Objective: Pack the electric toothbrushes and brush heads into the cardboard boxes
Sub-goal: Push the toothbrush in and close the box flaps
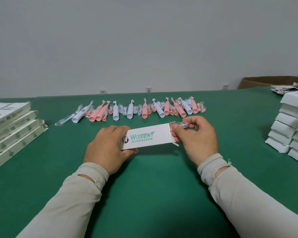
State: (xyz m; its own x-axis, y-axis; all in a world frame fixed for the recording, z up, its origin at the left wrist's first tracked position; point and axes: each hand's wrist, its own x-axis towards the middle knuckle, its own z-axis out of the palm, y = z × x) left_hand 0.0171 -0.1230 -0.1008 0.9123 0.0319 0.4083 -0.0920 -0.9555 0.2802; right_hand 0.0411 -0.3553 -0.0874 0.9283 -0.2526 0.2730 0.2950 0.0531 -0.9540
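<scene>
At the far left of the green table (153,194) I see a stack of flat printed cartons (10,127) lying fanned out, their open end flaps pointing toward the middle. Moving in, my left hand (108,148) comes up from a pale sleeve (72,200), wrist low and knuckles up, with the fingers over the top and the thumb underneath the near edge, gripping the left end of the white cardboard box (148,137). The box is held just above the table, its long axis running left to right and tilted slightly up toward the right, the green brand lettering facing me. Beyond it, near the back of the table, a row of pink and white electric toothbrushes (132,109) lies mixed with small wrapped brush heads, well apart from both hands. At the box's open right end the flaps stand out, and my right hand (196,136) is curled there, palm turned left, thumb and fingertips pinching a wrapped brush head (183,125) right at the mouth of the box; I cannot tell how far it is inside. At the far right stands a stack of white closed boxes (289,133) in two columns, with loose printed leaflets (287,89) and a brown carton (272,82) behind it.
</scene>
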